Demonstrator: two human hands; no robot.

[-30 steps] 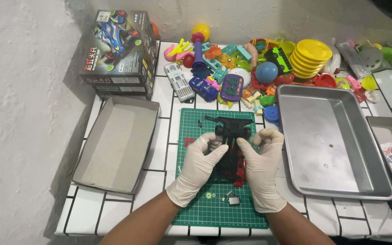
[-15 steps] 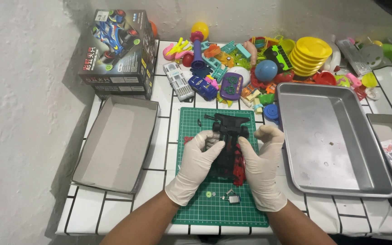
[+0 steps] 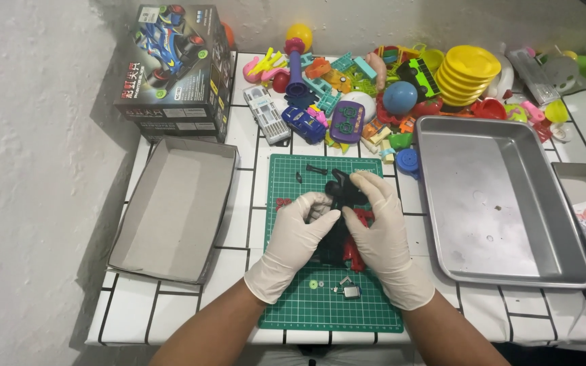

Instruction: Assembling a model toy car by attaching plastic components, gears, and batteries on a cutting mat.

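Observation:
Both my hands wear white gloves and meet over a green cutting mat (image 3: 306,312). My left hand (image 3: 294,242) and my right hand (image 3: 381,230) together grip a black toy car chassis (image 3: 342,193) held just above the mat. Red plastic parts (image 3: 354,254) show beneath my right palm, and another red piece (image 3: 282,202) lies by my left hand. A short black rod (image 3: 317,169) and a tiny black bit (image 3: 298,177) lie on the mat's far end. Near the mat's front sit a small green gear (image 3: 313,285) and a small metal motor (image 3: 349,291).
An open grey cardboard tray (image 3: 174,210) lies at the left, with a toy car box (image 3: 171,64) behind it. A metal baking tray (image 3: 496,203) sits at the right. A heap of colourful toys (image 3: 374,88) with stacked yellow plates (image 3: 466,71) fills the table's back.
My hands shifted slightly on the black chassis; my right hand moved up over its far end and my left fingers curled in closer. Everything else stayed put.

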